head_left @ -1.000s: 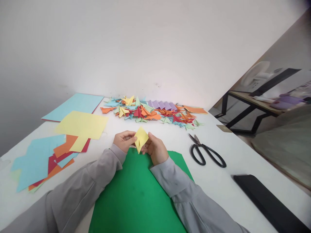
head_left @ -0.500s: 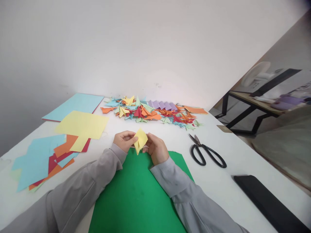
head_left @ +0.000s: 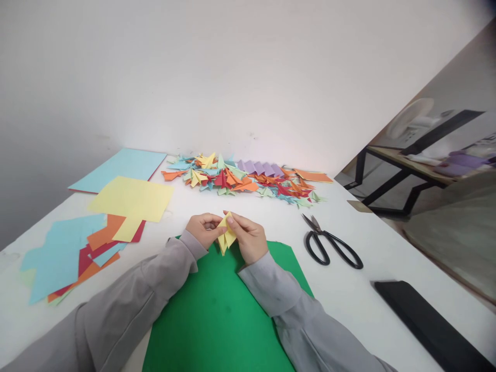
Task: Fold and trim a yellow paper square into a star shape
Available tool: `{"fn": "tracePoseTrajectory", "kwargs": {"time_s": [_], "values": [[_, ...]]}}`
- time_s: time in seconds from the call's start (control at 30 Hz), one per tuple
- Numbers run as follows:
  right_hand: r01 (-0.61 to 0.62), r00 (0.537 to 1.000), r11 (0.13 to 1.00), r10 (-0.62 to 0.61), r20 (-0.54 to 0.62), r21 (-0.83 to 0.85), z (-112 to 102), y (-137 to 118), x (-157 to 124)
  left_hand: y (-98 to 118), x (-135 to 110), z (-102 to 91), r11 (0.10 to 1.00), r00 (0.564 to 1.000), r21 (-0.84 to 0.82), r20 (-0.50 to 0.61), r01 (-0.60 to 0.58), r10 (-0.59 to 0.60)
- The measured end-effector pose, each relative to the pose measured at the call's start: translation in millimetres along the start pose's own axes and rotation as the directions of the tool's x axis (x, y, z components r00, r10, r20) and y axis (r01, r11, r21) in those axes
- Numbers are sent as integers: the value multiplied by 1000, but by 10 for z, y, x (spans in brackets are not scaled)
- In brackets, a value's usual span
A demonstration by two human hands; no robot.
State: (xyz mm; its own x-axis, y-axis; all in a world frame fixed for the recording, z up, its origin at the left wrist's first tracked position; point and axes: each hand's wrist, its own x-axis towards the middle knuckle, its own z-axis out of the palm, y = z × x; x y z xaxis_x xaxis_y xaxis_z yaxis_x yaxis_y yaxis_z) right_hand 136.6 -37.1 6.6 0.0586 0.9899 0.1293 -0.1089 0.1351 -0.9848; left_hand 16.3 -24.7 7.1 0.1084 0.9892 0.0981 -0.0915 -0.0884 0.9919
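Note:
A small folded yellow paper (head_left: 226, 238) is pinched between both my hands just above the far edge of a green sheet (head_left: 217, 315). My left hand (head_left: 203, 229) grips its left side with curled fingers. My right hand (head_left: 248, 238) holds the right side, the forefinger pressed across the top of the fold. Both arms wear grey sleeves and rest over the green sheet on the white table (head_left: 271, 217).
A heap of folded coloured paper pieces (head_left: 244, 181) lies at the back. Loose yellow (head_left: 132, 199), blue (head_left: 120, 168) and orange sheets are spread on the left. Black scissors (head_left: 333, 248) lie to the right, and a flat black object (head_left: 430, 323) nearer the right corner.
The yellow piece has dropped lower and folded narrower between my hands. My right forefinger has come over its top, and both hands have drawn closer together.

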Motion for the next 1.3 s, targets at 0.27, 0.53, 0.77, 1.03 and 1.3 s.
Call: {"fn": "tracePoseTrajectory", "kwargs": {"time_s": [0.27, 0.53, 0.77, 1.03, 1.3], "values": [[20, 999, 997, -23, -42, -68, 8, -72, -30, 17, -4, -19, 996, 1000, -88, 24, 15, -13], [-80, 992, 996, 84, -90, 42, -16, -81, 3, 53, -7, -10, 998, 1000, -68, -1, -4, 4], [-198, 979, 964, 203, -8, 178, -25, -37, 36, 115, 9, 16, 993, 969, -49, -230, -103, 89], [-202, 979, 966, 195, 58, 159, -17, -62, 20, 59, 33, -14, 988, 957, -36, -258, -147, 133], [-178, 982, 974, 167, 84, 138, -16, -65, 18, 54, 28, 12, 985, 941, -36, -305, -166, 147]]}}
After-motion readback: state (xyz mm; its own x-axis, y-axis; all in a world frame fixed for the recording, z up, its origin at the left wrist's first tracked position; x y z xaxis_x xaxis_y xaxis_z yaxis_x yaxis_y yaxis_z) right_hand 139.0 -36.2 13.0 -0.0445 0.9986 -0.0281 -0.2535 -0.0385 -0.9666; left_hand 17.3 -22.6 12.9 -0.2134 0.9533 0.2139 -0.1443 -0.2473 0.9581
